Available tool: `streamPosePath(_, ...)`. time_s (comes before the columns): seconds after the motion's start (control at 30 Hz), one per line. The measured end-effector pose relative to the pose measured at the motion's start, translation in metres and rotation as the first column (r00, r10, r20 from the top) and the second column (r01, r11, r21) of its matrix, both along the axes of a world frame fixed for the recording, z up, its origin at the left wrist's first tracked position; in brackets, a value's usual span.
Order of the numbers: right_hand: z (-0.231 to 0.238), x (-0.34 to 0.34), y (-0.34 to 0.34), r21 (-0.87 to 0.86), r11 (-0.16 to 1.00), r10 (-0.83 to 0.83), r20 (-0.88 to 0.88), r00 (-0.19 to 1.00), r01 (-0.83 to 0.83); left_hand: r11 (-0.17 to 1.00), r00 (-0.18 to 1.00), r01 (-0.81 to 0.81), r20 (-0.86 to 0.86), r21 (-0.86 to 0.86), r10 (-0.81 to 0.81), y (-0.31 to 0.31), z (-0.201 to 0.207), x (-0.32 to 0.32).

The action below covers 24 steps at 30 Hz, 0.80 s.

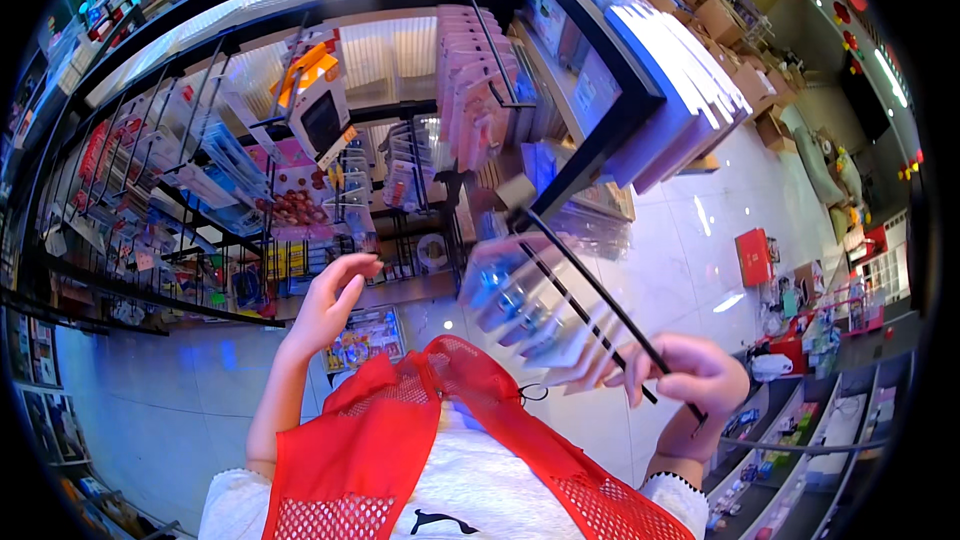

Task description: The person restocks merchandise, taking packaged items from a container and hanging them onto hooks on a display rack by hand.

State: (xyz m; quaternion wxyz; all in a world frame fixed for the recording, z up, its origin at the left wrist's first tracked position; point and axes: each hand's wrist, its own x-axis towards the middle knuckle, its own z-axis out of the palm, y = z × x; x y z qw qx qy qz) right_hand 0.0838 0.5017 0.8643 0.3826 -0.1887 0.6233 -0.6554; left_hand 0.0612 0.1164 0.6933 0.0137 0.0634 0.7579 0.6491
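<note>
At the right, several clear packs (530, 310) with blue contents hang in a row from a black double-rod display hook (600, 297). My right hand (690, 375) is at the hook's near end, its fingers closed on the edge of the front pack. The upper rod crosses in front of that hand and hides part of the grip. My left hand (335, 302) is raised before the rack with nothing in it, thumb apart from the fingers. It is nearest the lower hooks and touches none of the goods.
A black metal rack (590, 155) with many protruding hooks fills the left and middle. An orange-and-white box (322, 120) and pink packs (475, 90) hang on it. White-edged panels (690, 90) line its right side. A red box (757, 257) stands on the tiled floor; grey shelving (800, 460) is lower right.
</note>
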Motion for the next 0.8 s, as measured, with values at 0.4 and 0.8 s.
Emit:
streamPosePath(0.4, -0.078, 0.069, 0.034, 0.129, 0.943, -0.314, 0.045, 0.948, 0.306, 0.838, 0.854, -0.408, -0.477, -0.362, 0.209, 0.043, -0.095, -0.146)
streamPosePath(0.8, -0.200, 0.024, -0.023, 0.025, 0.901, -0.430, 0.174, 0.886, 0.433, 0.569, 0.771, -0.624, -0.538, -0.535, 0.341, 0.040, -0.121, -0.196)
